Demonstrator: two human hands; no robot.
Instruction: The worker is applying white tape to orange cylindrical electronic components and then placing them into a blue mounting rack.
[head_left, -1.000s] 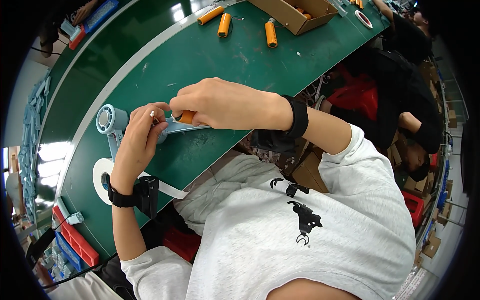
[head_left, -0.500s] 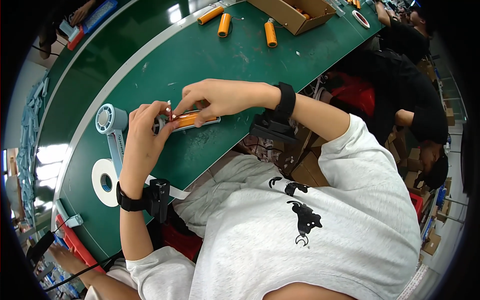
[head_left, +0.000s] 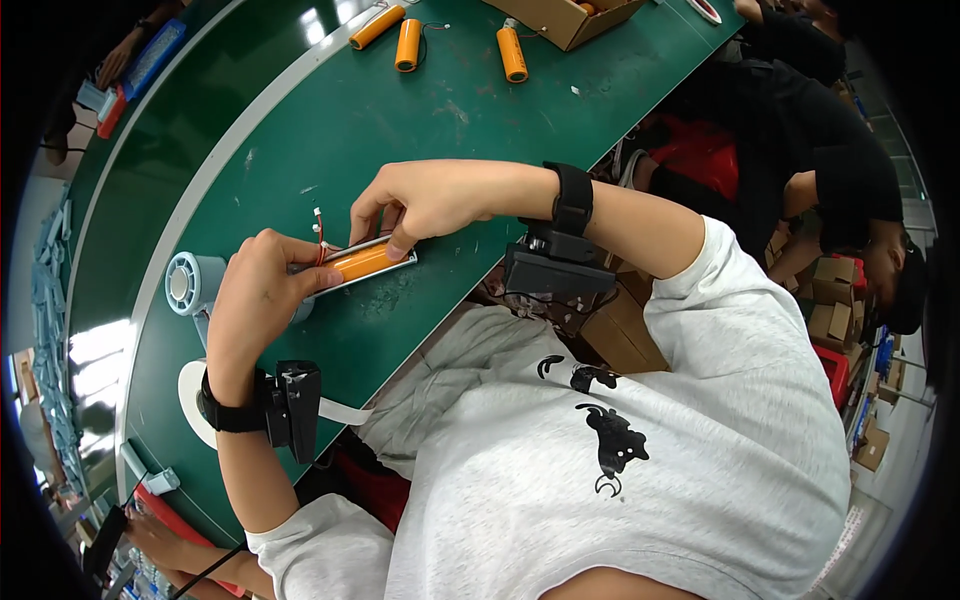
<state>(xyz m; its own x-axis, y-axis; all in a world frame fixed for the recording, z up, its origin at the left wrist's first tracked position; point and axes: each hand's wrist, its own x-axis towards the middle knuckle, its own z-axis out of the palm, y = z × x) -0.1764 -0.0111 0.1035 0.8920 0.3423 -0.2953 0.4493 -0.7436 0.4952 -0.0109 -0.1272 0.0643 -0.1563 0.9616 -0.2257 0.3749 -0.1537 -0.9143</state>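
An orange cylindrical battery (head_left: pixel 362 262) lies in the open, pale trough-shaped handle (head_left: pixel 408 259) of what looks like a handheld fan, held just over the green table. My left hand (head_left: pixel 262 287) is closed around the handle's left end, thumb pressing on the battery. At the other end my right hand (head_left: pixel 425 203) pinches the handle, its thumb on the battery and its fingers behind the far edge. Thin red wires with white plugs (head_left: pixel 319 215) stick up beyond my left fingers. Left of that hand, a light-blue handheld fan (head_left: pixel 190 284) rests on the table, partly hidden by my wrist.
A roll of white tape (head_left: pixel 196 398) lies under my left forearm, its loose strip (head_left: pixel 345 412) reaching the table edge. Several orange batteries (head_left: pixel 408 46) lie at the back near a cardboard box (head_left: pixel 565 22). Another person's hand (head_left: pixel 155 535) is at lower left; a person in black sits right.
My right fingers have left the wires and now grip the handle's far side. My left hand has lowered onto the handle and battery; the wires stand free. The view has shifted slightly.
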